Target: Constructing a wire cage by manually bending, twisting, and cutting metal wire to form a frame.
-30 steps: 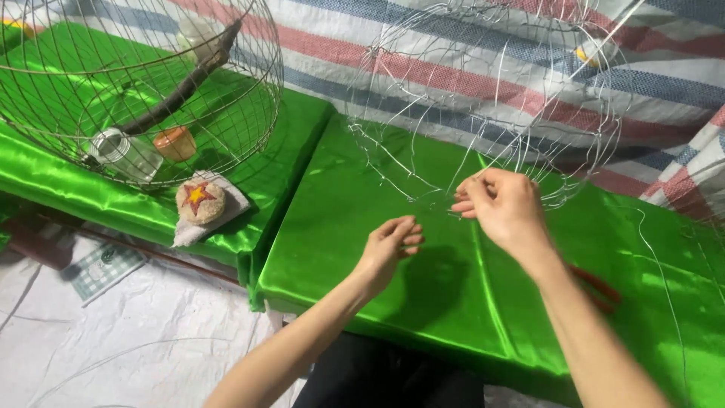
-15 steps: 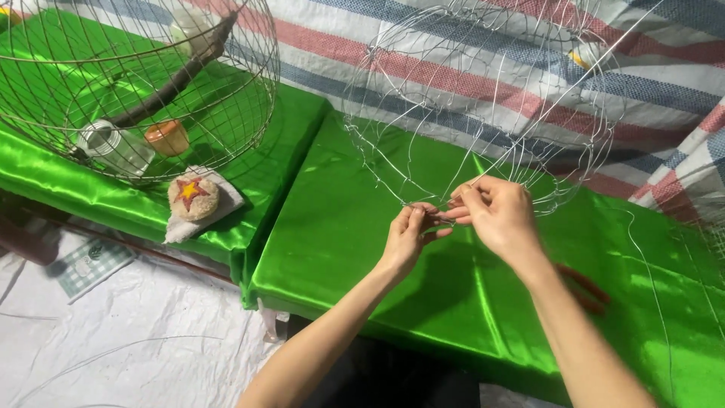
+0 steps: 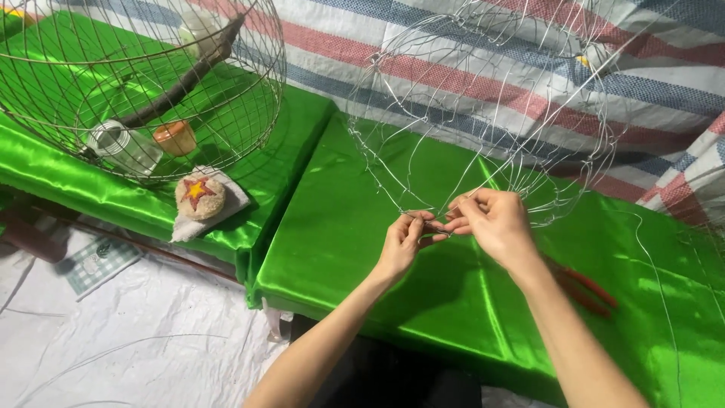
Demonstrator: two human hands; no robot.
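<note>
Above the green table (image 3: pixel 362 227), both hands are meeting at the lower rim of an unfinished wire frame (image 3: pixel 483 113). The left hand (image 3: pixel 404 242) is pinching a thin wire (image 3: pixel 423 221) at that rim, thumb and fingers closed on it. The right hand (image 3: pixel 491 223) is closed on the same wire just beside the left, fingertips touching or nearly touching those of the left hand. The exact point of the grip is too fine to make out.

The frame is standing on the green cloth with its lower edge at the hands, rising toward the striped tarp (image 3: pixel 491 60) behind. A loose strand of wire is trailing down across the cloth at the right.

Red-handled pliers (image 3: pixel 585 287) are lying on the table to the right, partly hidden by the right forearm.

On the neighbouring green surface at the left, a finished round cage (image 3: pixel 143 83) is sitting upright. Inside it, a branch perch (image 3: pixel 181 75), a clear cup (image 3: pixel 121 147) and an orange cup (image 3: pixel 174 137) are showing. Just in front of the cage, a round pad with a star (image 3: pixel 200 195) is resting on a white cloth (image 3: pixel 226 208).

A white sheet (image 3: pixel 113 332) is covering the floor below.
</note>
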